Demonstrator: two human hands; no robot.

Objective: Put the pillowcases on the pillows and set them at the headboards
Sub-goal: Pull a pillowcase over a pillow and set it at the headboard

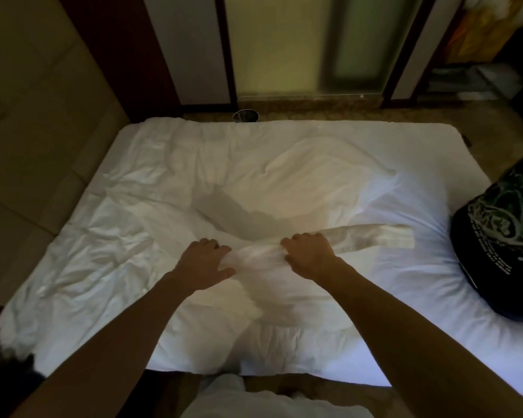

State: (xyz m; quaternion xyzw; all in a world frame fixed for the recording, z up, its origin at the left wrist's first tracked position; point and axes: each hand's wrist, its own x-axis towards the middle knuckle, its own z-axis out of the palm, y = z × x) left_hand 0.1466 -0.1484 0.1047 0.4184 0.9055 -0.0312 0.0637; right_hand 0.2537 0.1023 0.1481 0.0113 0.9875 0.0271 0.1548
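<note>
Both hands are down on the bed (405, 297) now, mid-mattress. The left hand (203, 262) and right hand (310, 254) are each closed on a bunched white pillowcase (260, 254), fists close together with the gathered cloth pinched between them.

From the right hand a flatter, folded strip of the pillowcase runs out to the right, ending in a squared edge. So its long axis lies roughly across the bed, left to right, tilting a little upward toward that far right end. Which end is the opening? Cannot tell from here; the cloth is too bunched.

Just beyond the hands sits a pillow (329, 176), a soft white mound lying at a slant, its pointed corner toward the right. It looks bare, though white on white in dim light makes that a guess.

What could go wrong: the pillowcase may be grabbed by a closed seam instead of the mouth, so the pillow will not go in. The rumpled sheet beneath could get caught up in the grip. A dark bag (501, 236) sits on the bed's right edge, near the strip's end, and could snag a swing of the cloth.

The padded headboard (43, 116) lies at the left.
</note>
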